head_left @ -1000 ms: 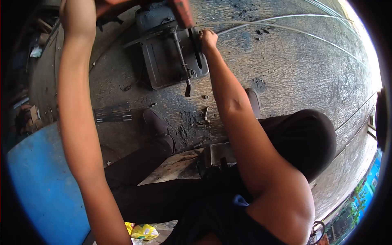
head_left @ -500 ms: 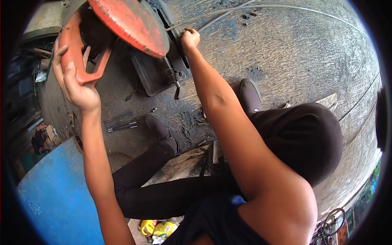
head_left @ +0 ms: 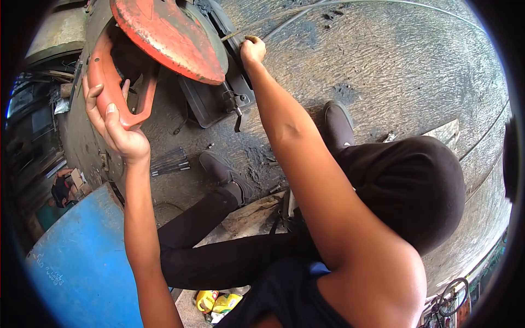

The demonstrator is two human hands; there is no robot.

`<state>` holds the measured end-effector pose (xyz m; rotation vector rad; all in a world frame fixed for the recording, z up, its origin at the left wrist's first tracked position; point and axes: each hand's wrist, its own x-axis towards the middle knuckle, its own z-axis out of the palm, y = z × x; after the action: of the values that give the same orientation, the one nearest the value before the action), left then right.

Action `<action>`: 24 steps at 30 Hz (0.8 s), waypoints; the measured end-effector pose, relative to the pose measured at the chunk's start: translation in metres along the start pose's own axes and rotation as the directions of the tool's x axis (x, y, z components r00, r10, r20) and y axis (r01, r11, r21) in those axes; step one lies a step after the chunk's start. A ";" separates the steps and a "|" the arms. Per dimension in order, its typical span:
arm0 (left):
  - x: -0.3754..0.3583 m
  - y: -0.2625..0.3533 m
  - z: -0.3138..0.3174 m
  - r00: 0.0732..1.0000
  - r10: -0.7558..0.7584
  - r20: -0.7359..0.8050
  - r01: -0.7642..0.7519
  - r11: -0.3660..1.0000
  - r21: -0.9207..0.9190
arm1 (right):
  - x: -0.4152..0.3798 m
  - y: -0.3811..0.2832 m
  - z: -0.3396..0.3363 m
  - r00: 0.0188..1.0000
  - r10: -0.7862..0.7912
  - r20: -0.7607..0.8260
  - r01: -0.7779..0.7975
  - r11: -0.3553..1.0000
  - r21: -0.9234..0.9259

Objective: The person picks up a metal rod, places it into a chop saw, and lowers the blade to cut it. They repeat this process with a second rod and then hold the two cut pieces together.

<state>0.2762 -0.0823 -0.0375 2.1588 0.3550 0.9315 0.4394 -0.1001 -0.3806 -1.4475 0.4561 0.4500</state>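
Observation:
An orange-red cut-off saw, its round blade guard (head_left: 169, 41) scuffed, fills the upper left. My left hand (head_left: 123, 134) is closed around the loop of its orange handle (head_left: 104, 82), with the thumb on the near side. Beneath the guard is the saw's dark metal base (head_left: 205, 104), with a clamp crank (head_left: 236, 109) at its near end. Beside that base, my right hand (head_left: 253, 50) is closed in a fist on a thin metal rod (head_left: 292, 23). Where rod and blade meet is hidden behind the guard.
A blue panel (head_left: 82, 246) stands at lower left. Several dark thin bars (head_left: 169, 161) lie on the floor near my shoe (head_left: 219, 167). A wood plank (head_left: 251, 213) and yellow packets (head_left: 219, 300) are close to my legs. A person (head_left: 64, 188) is at far left.
My left hand and the saw handle have shifted slightly right and down in view, and the guard's lower edge sits a little lower. My right hand stays almost in place.

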 end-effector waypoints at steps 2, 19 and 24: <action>-0.002 0.000 0.000 1.000 -0.004 -0.008 0.004 1.000 -0.003 | -0.004 -0.002 -0.002 1.000 -0.019 -0.013 0.019 1.000 -0.021; -0.009 -0.004 0.002 1.000 0.016 -0.008 -0.016 1.000 0.017 | -0.006 -0.006 -0.002 1.000 -0.027 -0.013 0.026 0.999 -0.043; -0.005 -0.003 0.003 1.000 0.019 -0.001 -0.019 1.000 0.004 | 0.010 -0.010 0.011 0.989 0.093 0.119 -0.108 0.986 0.128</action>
<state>0.2746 -0.0839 -0.0438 2.1691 0.3381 0.9438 0.4535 -0.0900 -0.3771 -1.2667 0.4614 0.5685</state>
